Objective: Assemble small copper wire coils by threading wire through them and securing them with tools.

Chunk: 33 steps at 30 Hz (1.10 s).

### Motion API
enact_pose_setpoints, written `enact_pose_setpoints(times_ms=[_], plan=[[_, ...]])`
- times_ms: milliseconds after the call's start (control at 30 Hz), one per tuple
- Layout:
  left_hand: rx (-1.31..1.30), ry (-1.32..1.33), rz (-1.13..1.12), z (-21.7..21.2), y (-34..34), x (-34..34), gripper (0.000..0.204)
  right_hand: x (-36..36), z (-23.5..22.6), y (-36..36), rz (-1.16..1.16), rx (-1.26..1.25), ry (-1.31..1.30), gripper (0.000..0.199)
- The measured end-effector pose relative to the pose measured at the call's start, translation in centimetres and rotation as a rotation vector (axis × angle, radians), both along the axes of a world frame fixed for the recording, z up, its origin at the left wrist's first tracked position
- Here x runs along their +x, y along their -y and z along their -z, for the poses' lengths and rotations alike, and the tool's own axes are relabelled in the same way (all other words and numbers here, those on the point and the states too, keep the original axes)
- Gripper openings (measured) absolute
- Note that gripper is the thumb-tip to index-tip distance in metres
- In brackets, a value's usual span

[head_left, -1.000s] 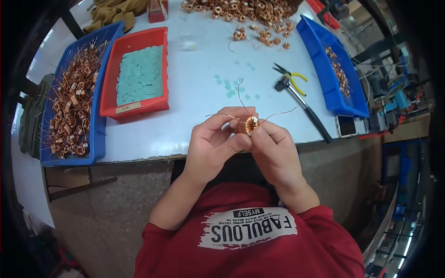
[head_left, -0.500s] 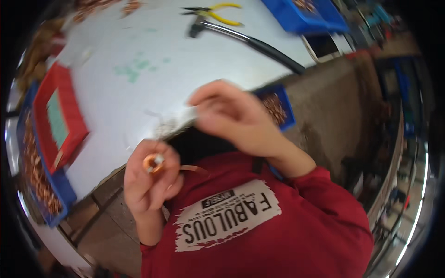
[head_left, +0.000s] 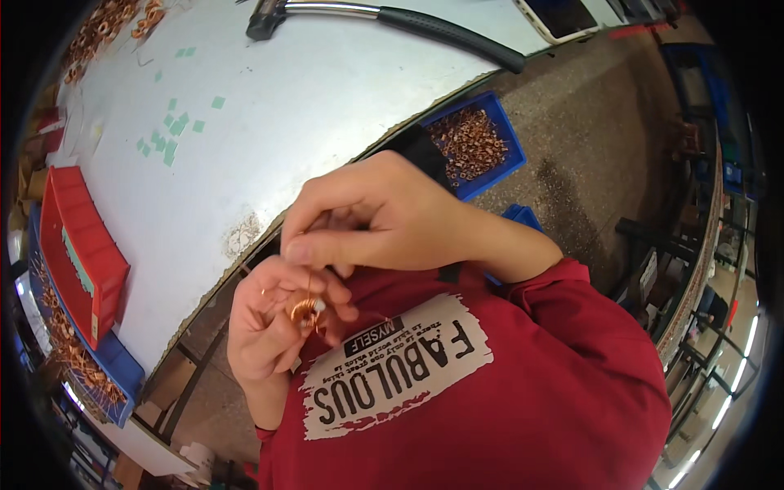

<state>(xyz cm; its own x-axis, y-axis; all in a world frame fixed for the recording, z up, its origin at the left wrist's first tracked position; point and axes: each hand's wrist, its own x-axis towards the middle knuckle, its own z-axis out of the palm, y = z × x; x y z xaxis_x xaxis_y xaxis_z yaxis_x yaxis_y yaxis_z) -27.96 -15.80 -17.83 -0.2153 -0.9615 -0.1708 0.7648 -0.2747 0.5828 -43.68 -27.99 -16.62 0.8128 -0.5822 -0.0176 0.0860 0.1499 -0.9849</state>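
A small ring coil wound with bright copper wire sits in the fingers of my left hand, close to my red sweatshirt. My left thumb and fingers are curled around it. Just above, my right hand is closed, its thumb and forefinger pinched together next to the left fingertips. A thin copper wire rises from the coil toward that pinch; its far end is hidden by the right fingers.
On the white table lie a hammer, green paper squares, copper coils and a phone. A red bin stands left beside a blue tray of copper parts. Another blue bin holds copper pieces.
My right hand has come down and left to my left hand, closing the gap between them. The coil has turned in my left fingers. The view has shifted, and the yellow-handled pliers are out of it.
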Motion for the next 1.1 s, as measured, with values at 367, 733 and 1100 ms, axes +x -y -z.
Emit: enact_pose_setpoints(times_ms=[367,733,1100], plan=[[0.174,-0.023,-0.009,0.4,0.5,0.0,0.03,-1.1,-0.9,1.5,0.015,-0.648,-0.319,0.001],[0.124,-0.156,-0.062,2.2,-0.5,-0.3,0.033,-0.4,-2.8,0.0,0.007,-1.588,0.273,0.008],[0.07,-0.355,0.148,1.5,-0.2,-0.4,0.037,1.8,-0.6,2.6,-0.154,-0.283,-0.126,0.019]])
